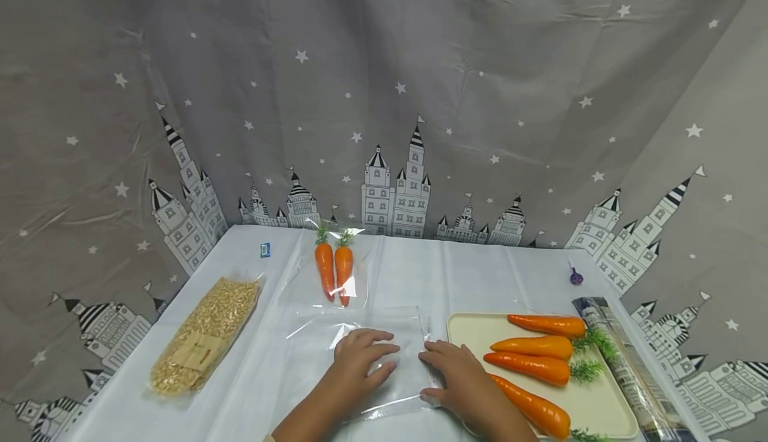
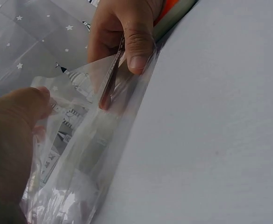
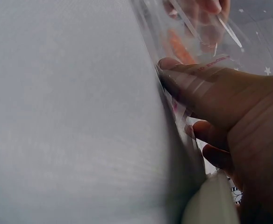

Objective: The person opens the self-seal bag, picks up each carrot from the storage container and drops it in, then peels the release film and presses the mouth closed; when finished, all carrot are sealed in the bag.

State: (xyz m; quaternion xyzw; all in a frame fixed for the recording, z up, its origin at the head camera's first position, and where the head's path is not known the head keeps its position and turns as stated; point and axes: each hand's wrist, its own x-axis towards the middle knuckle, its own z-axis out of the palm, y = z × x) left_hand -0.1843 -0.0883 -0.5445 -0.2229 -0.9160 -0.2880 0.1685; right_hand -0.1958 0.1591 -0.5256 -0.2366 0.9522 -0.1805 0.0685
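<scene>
A clear plastic bag (image 1: 312, 362) lies flat on the white table in front of me. My left hand (image 1: 360, 362) is over its middle; in the left wrist view, thumb and fingers of the left hand (image 2: 10, 126) pinch a raised layer of film. At the bag's right edge, my right hand (image 1: 459, 375) grips the film between thumb and fingers. The right thumb (image 3: 174, 65) shows against the film in the right wrist view. Beside the right hand, a cream tray (image 1: 474, 325) holds several orange carrots (image 1: 531, 347) with green tops.
Two carrots (image 1: 334, 265) lie in another clear bag behind. A packet of tan grains (image 1: 207, 332) is at the left, with a small blue packet (image 1: 265, 250) beyond. Right of the tray are a long dark packet (image 1: 630, 369) and a small purple item (image 1: 576, 276).
</scene>
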